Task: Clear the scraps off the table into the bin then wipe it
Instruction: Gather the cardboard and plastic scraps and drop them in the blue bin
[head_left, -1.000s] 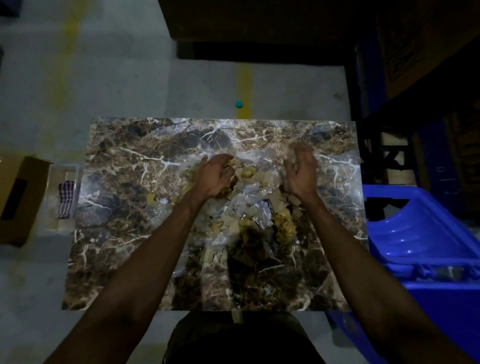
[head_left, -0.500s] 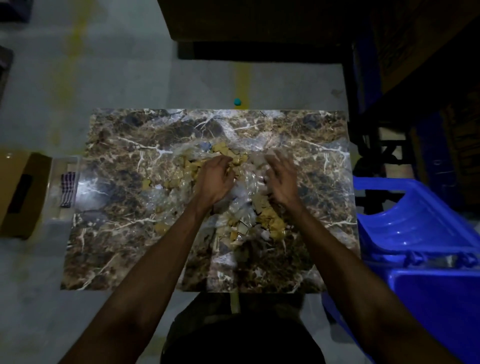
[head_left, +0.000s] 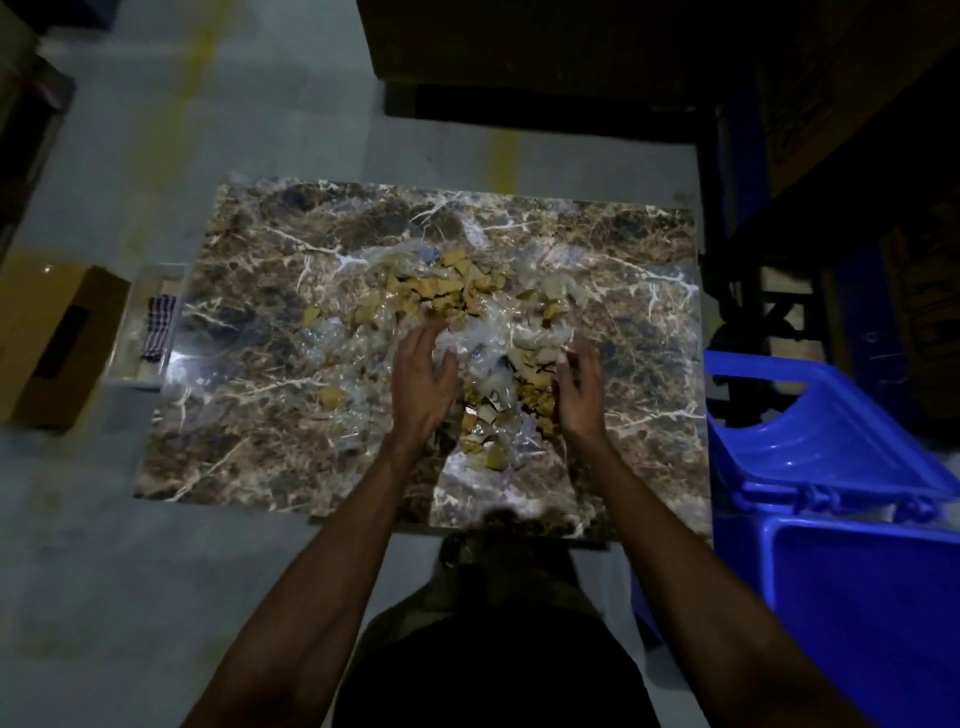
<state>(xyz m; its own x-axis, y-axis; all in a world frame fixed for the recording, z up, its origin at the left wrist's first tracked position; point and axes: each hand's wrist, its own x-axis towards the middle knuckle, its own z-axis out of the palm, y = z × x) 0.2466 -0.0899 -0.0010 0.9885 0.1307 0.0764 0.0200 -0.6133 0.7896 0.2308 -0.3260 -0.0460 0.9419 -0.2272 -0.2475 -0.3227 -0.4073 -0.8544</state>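
The scraps (head_left: 467, 317) lay heaped mid-counter (head_left: 249, 415), brown bits mixed with clear plastic. The left hand (head_left: 423, 379) and right hand (head_left: 579, 389) flanked the pile's near part, fingers spread and loosely curved, clamped on nothing. This looked like the gathering step. Next would come cupping a handful and carrying it right to the bin (head_left: 852, 571) beside the counter.

Scraps (head_left: 457, 306) crowd the tabletop (head_left: 249, 415) centre; its left and lower-left parts lie bare. The blue bin (head_left: 852, 587) stands just beside the right edge, lower right.
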